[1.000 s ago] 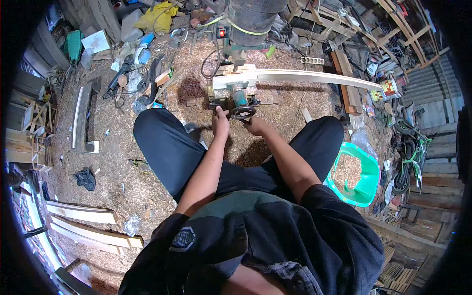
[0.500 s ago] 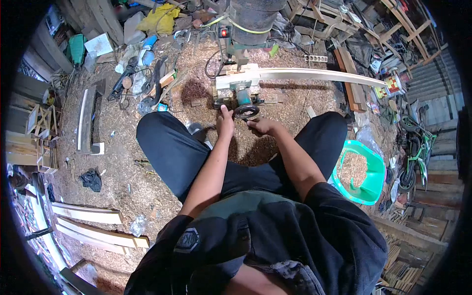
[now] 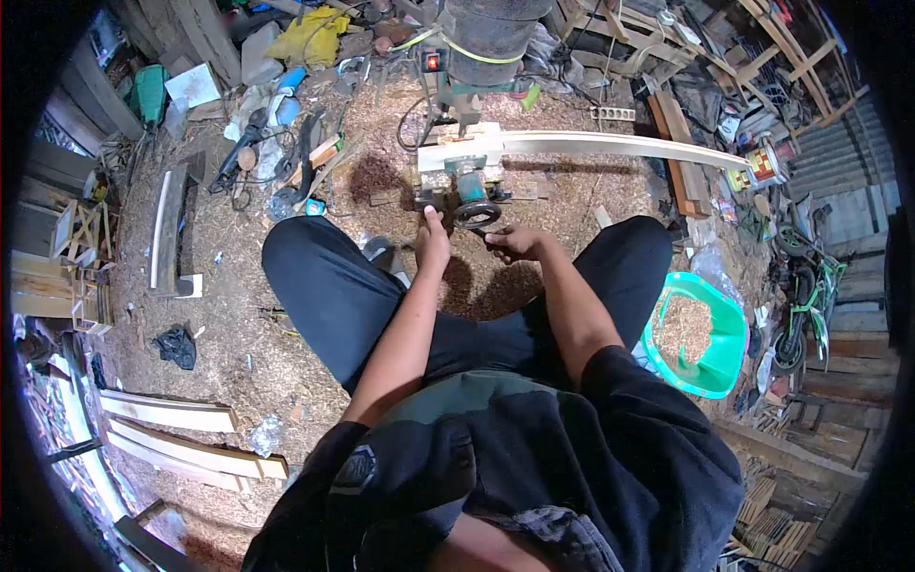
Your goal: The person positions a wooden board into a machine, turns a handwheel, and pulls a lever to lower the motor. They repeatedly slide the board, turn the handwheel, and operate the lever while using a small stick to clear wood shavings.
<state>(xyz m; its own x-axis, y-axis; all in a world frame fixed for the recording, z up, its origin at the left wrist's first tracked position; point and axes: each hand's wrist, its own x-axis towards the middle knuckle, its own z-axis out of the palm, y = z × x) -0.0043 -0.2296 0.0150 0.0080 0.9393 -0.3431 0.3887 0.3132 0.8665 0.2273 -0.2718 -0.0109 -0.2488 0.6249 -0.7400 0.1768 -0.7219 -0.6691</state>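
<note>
A black handwheel (image 3: 477, 214) stands at the front of the green drill-like machine (image 3: 467, 103), between my knees. My right hand (image 3: 516, 243) is closed round the small crank handle at the wheel's lower right edge. Left of the wheel, my left hand (image 3: 434, 246) rests against a dark part at the machine's front, thumb pointing up; its curled fingers are mostly hidden. Just beyond the wheel, a long pale wooden strip (image 3: 610, 145) lies across the machine's vise (image 3: 465, 164), stretching far to the right.
A can (image 3: 765, 167) stands under the strip's right end. The green tub (image 3: 729, 334) beside my right knee holds wood shavings. Curved boards (image 3: 195, 453) lie at lower left, a dark beam (image 3: 173, 234) further up. Shavings cover the floor; a small bicycle (image 3: 805, 305) is at right.
My right hand has shifted slightly right with the crank handle, its fingers curled more tightly. My left hand has moved a little left and down. The strip looks unmoved.
</note>
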